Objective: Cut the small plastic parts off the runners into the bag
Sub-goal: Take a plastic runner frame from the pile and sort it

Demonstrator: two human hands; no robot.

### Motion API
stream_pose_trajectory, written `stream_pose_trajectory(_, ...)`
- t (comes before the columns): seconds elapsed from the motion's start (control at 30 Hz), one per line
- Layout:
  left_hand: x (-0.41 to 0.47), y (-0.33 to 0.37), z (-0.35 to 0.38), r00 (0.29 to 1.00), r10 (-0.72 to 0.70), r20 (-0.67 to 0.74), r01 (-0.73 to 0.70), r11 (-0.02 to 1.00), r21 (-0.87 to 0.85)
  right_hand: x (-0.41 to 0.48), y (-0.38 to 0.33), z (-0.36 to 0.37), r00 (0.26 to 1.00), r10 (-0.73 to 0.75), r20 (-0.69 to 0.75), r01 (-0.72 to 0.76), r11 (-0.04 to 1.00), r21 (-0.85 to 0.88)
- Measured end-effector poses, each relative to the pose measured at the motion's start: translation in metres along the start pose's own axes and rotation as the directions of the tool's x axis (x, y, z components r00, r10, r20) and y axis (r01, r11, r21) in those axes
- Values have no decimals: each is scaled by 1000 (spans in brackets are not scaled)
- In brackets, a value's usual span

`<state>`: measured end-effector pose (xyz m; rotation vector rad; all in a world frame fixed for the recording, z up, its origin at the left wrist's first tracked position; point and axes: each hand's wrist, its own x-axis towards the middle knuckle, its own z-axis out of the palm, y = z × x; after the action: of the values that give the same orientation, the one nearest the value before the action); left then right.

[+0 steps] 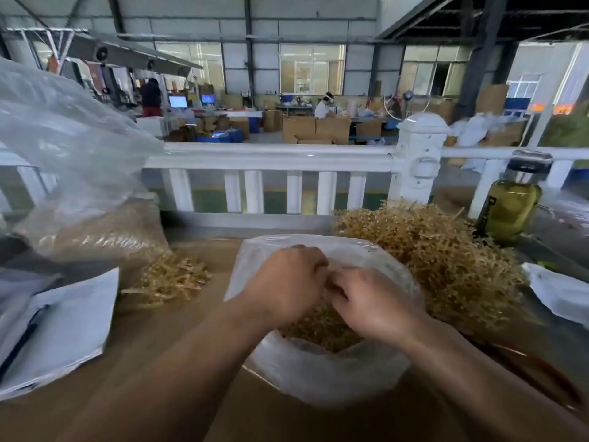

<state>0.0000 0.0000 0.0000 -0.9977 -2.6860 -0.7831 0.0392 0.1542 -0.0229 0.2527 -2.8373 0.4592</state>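
Left hand (287,290), right hand (371,303) over bag (318,378), anything held blurred

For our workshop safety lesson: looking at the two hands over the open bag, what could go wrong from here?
1. The left hand and right hand meet fingertip to fingertip over the bag; whatever they cut with is hidden, so a finger could get nicked.
2. The bag's soft rim sags; parts may land on the table instead.
3. The runner pile crowds the bag's right side; uncut pieces might slide in.
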Motion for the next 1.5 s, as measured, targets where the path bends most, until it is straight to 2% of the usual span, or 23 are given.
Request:
stream_pose_trajectory(0.1,-4,-26,7,972,-171,159,138,971,196,8,23,-2,995,83,-60,-94,974,-208)
stream_pose_trajectory(0.17,-17,-41,9,920,-277,278,165,917,364,12,31,-8,984,166,-70,-179,945,-275)
stream_pose_trajectory(0.27,-28,-43,10,896,-318,309,135,859,493,16,28,-7,969,248,-4,-237,920,-311)
stream_pose_trajectory(0.33,-29,-38,6,893,-316,321,126,859,496,18,17,-3,970,234,65,-193,907,-375)
stream_pose_trajectory(0.4,-24,-29,5,911,-285,297,141,894,426,14,4,2,981,166,98,-113,906,-408)
stream_pose_trajectory(0.5,-6,-25,3,950,-285,131,269,955,125,0,-13,8,984,77,163,2,900,-436)
stream_pose_trajectory(0.57,4,-23,3,935,-348,72,352,935,-49,-11,-19,12,972,40,232,71,889,-452)
stream_pose_trajectory(0.63,6,-20,7,932,-349,95,353,935,-24,-20,-23,10,970,22,244,92,891,-445)
stream_pose_trajectory(0.7,3,-15,13,960,-260,103,259,966,23,-27,-21,4,986,-42,159,101,919,-381)
stream_pose_trajectory(0.73,-1,-11,14,972,-214,95,214,977,11,-31,-19,0,991,-100,85,120,950,-287)
stream_pose_trajectory(0.8,-12,-10,15,991,-133,-31,133,991,-13,-44,-15,-12,983,-137,-121,129,989,-73)
stream_pose_trajectory(0.87,-27,-9,13,969,-65,-239,38,993,-115,-54,0,-29,916,-38,-398,63,997,50)
stream_pose_trajectory(0.9,-33,-9,12,954,-47,-297,-20,976,-219,-55,12,-37,876,50,-480,-14,997,79)
stream_pose_trajectory(0.93,-39,-8,13,954,-32,-298,-74,939,-336,-54,27,-45,856,149,-495,-121,989,87)
stream_pose_trajectory(0.97,-45,-4,14,966,3,-260,-122,888,-443,-51,44,-51,863,252,-437,-251,966,60)
stream_pose_trajectory(1.03,-54,3,20,970,129,-205,-223,806,-548,-44,82,-55,878,430,-212,-454,888,-77)
stream_pose_trajectory(1.1,-58,9,28,947,229,-224,-313,811,-494,-40,108,-49,865,498,-58,-495,832,-251)
stream_pose_trajectory(1.13,-59,10,31,941,232,-248,-326,820,-470,-38,118,-44,865,501,-27,-483,816,-317)
stream_pose_trajectory(1.3,-59,9,31,918,118,-379,-319,787,-528,-28,140,-29,860,508,-34,-472,770,-429)
stream_pose_trajectory(1.5,-63,4,25,870,40,-492,-353,747,-563,-26,150,-27,837,546,-31,-497,737,-458)
